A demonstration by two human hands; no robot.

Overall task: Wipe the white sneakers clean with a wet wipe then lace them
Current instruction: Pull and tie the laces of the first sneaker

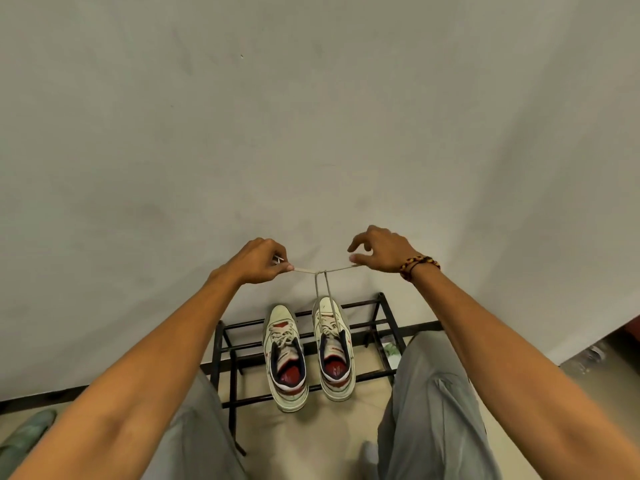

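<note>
Two worn white leather sneakers with red insoles (308, 355) stand side by side on a black metal-bar shoe rack (367, 327). The left hand (258, 261) pinches one end of the flat off-white cotton lace (322, 285); the right hand (377, 251) seems to nip the other end, fingers half spread. Both strands rise taut from the right-side shoe. Pull evenly, so the crossing snugs down without twisting.

Rack (377, 308): black matt metal bars. Sneakers (285, 358): scuffed off-white leather look. Lace (320, 289): flat woven cloth. Wall (311, 116): matt paint.
</note>
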